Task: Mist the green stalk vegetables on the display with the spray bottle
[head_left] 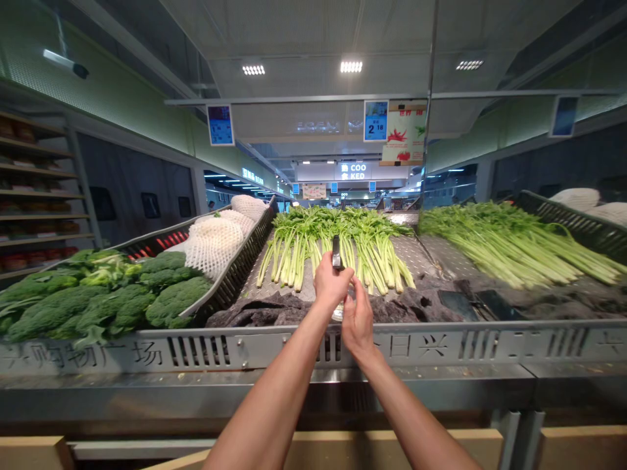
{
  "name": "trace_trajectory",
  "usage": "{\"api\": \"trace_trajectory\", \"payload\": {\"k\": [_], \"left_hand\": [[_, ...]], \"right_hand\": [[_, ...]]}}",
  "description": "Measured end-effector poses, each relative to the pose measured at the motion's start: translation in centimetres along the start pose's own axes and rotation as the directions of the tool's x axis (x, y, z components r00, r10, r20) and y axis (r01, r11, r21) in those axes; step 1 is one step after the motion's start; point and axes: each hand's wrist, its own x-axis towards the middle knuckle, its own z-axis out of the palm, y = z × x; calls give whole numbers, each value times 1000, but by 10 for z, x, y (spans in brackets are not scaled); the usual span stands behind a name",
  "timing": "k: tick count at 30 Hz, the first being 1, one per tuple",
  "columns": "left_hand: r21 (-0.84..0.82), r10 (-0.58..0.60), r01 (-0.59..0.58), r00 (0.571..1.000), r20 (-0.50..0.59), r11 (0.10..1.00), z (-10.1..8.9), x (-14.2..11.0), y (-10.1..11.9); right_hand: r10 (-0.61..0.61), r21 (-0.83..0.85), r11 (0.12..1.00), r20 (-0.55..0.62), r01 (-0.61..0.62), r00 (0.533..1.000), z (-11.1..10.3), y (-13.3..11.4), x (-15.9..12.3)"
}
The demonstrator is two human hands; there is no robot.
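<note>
Within the clenched left hand [333, 281] stood a slim, dark object [336, 252] with a glossy, metallic face; the right hand [357, 316] curled just beside, its grip unclear. Pale-stalked, leafy celery [362, 251] lay beyond both.

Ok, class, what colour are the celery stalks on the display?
The stalks are pale green, best seen in the head view.

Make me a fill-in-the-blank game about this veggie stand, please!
The left hand holds a dark thing in front of the ____, not the broccoli.
The broccoli is on the picture's ____ side.
The lit sign reads COO ____.
The tag beside the pepper poster says 2 ____.

Missing words: celery; left; KED; 18.
</note>
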Motion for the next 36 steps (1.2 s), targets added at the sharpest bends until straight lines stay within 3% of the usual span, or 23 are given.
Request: {"api": "trace_trajectory", "payload": {"k": [8,25,31,36], "left_hand": [[34,11,-11,1000,-16,999,4,-4,10],[60,1,-7,995,101,998,14,-19,37],[76,-4,-7,990,140,997,16,-18,37],[68,5,-13,994,107,998,19,-20,32]], "right_hand": [[-6,-48,999,-22,5,1000,-8,2,1],[65,-109,992,-49,-70,997,-34,13,1],[66,-115,991,-64,-73,996,-36,14,1],[31,-88,995,-70,-38,997,-34,14,-1]]}}
